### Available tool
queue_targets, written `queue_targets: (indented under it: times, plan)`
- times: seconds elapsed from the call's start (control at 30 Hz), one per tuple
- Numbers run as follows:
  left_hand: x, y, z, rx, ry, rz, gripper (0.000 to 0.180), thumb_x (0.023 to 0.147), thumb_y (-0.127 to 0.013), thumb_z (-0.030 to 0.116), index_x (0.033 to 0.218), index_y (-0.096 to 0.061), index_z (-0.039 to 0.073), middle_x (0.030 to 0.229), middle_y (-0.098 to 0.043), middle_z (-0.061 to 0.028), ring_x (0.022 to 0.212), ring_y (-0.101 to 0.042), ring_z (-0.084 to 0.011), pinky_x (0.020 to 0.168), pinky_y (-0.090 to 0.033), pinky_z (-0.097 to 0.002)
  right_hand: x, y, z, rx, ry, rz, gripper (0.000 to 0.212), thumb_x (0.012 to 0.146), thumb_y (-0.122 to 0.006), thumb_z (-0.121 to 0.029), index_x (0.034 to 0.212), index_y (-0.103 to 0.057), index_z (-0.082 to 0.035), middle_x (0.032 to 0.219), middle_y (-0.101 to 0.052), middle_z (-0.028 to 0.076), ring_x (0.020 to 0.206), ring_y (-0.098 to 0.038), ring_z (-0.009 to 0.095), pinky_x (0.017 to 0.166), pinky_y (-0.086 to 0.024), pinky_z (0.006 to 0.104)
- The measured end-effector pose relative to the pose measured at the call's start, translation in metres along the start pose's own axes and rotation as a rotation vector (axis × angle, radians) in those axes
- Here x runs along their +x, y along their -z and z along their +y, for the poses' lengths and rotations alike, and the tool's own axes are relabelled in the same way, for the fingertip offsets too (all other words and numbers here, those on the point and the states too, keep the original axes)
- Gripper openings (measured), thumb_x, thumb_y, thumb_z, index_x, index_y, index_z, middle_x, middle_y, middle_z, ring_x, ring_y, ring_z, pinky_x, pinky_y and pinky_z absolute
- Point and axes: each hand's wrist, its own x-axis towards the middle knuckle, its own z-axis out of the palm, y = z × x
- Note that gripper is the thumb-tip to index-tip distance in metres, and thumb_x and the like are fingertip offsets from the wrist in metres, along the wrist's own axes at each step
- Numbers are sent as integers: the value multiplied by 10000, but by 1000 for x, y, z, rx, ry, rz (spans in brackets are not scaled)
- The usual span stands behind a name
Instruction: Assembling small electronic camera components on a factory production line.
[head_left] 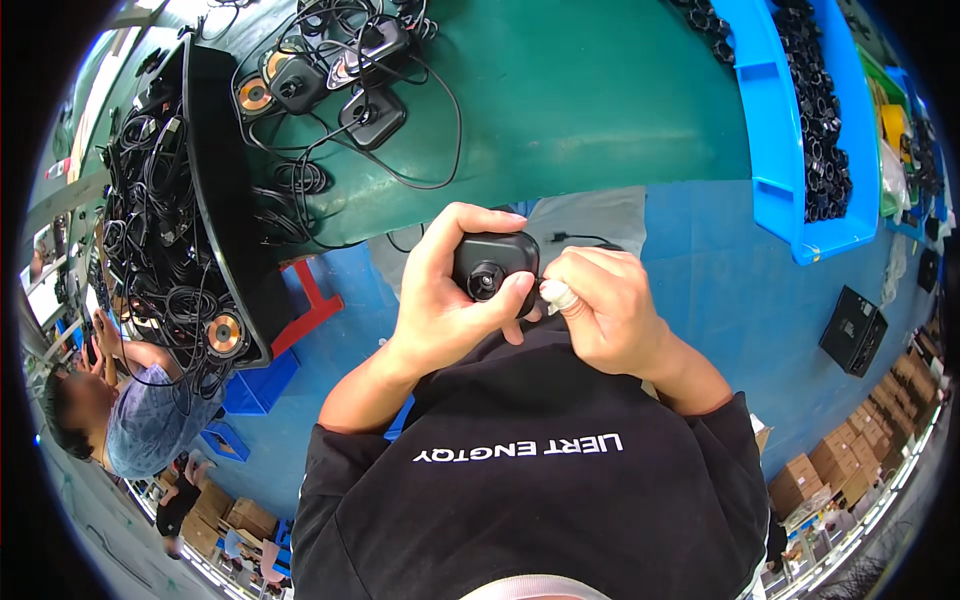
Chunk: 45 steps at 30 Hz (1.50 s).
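Observation:
My left hand (445, 290) grips a black rounded-square housing (510, 256) in front of my chest, fingers over its far edge and thumb along its near side. A round, knob-like socket (486, 282) faces up from the housing. My right hand (606, 305) is closed in a pinch at the housing's right edge, a white wrapping (558, 294) around its thumb. Whatever lies between those fingertips is hidden. Just beyond the hands, a thin black cable (590, 240) rests on a grey sheet (620, 214).
Similar black housings (372, 118) with cables and copper-coloured coils lie on the green table (590, 90). A black bin (222, 200) of cabled parts stands left, a blue bin (775, 205) of small black rings right. Another person (150, 420) is at far left.

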Motion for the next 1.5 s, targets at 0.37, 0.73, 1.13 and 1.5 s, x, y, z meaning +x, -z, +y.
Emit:
queue_targets:
  times: [0.37, 0.73, 1.13, 1.5]
  plan:
    - [18, 7, 14, 3, -154, 31, 619, 734, -638, -108, 1282, -390, 36, 984, -582, -171, 718, -649, -238, 537, -562, -261, 29, 4, 14, -125, 200, 178, 66, 768, -616, -14, 810, -571, -37, 680, -532, 66, 527, -416, 227, 523, -375, 332]
    - [79, 21, 15, -70, -266, 286, 655, 781, -604, -63, 1362, -345, 92, 1096, -533, -184, 761, -621, -249, 645, -535, -276, 79, 53, 69, -401, 119, 369, 359, 746, -612, -6, 1100, -599, -61, 1031, -608, 69, 946, -539, 238, 872, -435, 345]
    - [89, 16, 20, -323, -292, 279, 633, 809, -599, -42, 1366, -339, 108, 1090, -491, -167, 782, -579, -227, 696, -498, -282, 50, 38, 73, -344, 22, 126, 301, 757, -646, -54, 1054, -608, -21, 981, -625, 63, 958, -557, 224, 853, -439, 334]
    - [77, 25, 38, 1022, -714, 337, 646, 738, -666, 18, 1339, -429, 54, 1282, -487, -186, 1061, -561, -314, 901, -469, -381, 70, 122, 21, 42, -227, 45, 246, 805, -609, 17, 1049, -635, -7, 717, -606, 28, 608, -505, 97, 542, -394, 225]
